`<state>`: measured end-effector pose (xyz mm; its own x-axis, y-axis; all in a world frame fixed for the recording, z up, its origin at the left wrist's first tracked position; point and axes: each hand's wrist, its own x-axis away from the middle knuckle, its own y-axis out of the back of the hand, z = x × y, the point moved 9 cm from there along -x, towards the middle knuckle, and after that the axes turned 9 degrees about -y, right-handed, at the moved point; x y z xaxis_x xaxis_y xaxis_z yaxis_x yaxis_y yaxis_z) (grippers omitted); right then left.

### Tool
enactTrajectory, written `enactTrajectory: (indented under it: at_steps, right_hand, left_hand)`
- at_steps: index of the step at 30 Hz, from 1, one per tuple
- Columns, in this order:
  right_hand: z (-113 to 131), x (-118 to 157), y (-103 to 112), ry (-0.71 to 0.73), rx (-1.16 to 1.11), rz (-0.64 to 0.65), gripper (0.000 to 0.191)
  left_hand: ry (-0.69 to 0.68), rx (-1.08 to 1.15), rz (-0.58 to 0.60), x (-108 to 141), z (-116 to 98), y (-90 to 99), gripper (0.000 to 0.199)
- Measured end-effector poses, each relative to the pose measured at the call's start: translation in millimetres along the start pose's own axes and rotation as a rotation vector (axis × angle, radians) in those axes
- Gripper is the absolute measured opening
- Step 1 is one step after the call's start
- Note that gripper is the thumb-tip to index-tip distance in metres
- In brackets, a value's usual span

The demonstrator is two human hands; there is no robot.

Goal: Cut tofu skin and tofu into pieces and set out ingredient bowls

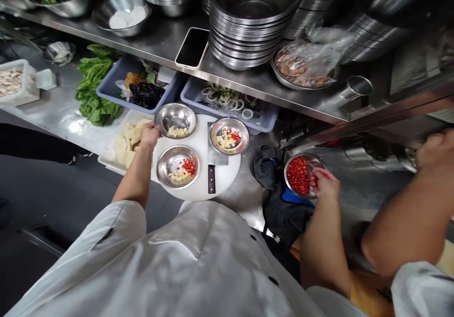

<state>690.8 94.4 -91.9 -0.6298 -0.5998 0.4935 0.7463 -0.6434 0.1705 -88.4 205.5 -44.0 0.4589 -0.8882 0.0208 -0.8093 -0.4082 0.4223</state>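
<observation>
On my board [227, 174], the two-o'clock bowl [229, 124] and eight-o'clock bowl [176, 154] have chilli [233, 136] and garlic [224, 141]; the ten-o'clock bowl [175, 115] lacks chilli. It's round, mouth up, no long axis. My left hand [151, 133] pinches its rim; my right hand [327, 184] dips into the chilli bowl [312, 160] at three, closure unclear.

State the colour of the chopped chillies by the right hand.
The chopped chillies are red; best seen in the head view.
</observation>
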Motion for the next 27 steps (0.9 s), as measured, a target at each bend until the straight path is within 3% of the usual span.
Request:
enactTrajectory:
  at_steps: [3,5,7,10,13,15,19,27]
  right_hand:
    - [28,39,-18,0.067,-0.102,0.124,0.032]
    - [49,80,-47,0.118,-0.109,0.252,0.034]
    - [65,130,-88,0.173,-0.052,0.417,0.033]
    - [76,205,-161,0.327,0.147,0.691,0.025]
    - [75,262,-216,0.677,0.459,0.844,0.014]
    - [62,281,-237,0.876,0.704,0.889,0.011]
    - [41,283,-239,1.016,0.987,0.890,0.026]
    - [69,264,-196,0.882,0.870,0.731,0.021]
  left_hand:
    - [-0.087,0.108,-0.069,24,-16,18.7,0.011]
    - [-0.170,0.120,-0.025,51,-35,13.1,0.010]
    - [-0.212,0.135,0.082,85,-52,-10.5,0.011]
    - [-0.177,0.170,0.277,143,-66,-63.3,0.009]
    - [-0.145,0.209,0.467,194,-73,-112.4,0.009]
    - [-0.160,0.229,0.557,218,-76,-132.9,0.011]
    - [-0.156,0.246,0.625,241,-74,-147.1,0.010]
    - [-0.153,0.243,0.659,251,-70,-152.8,0.008]
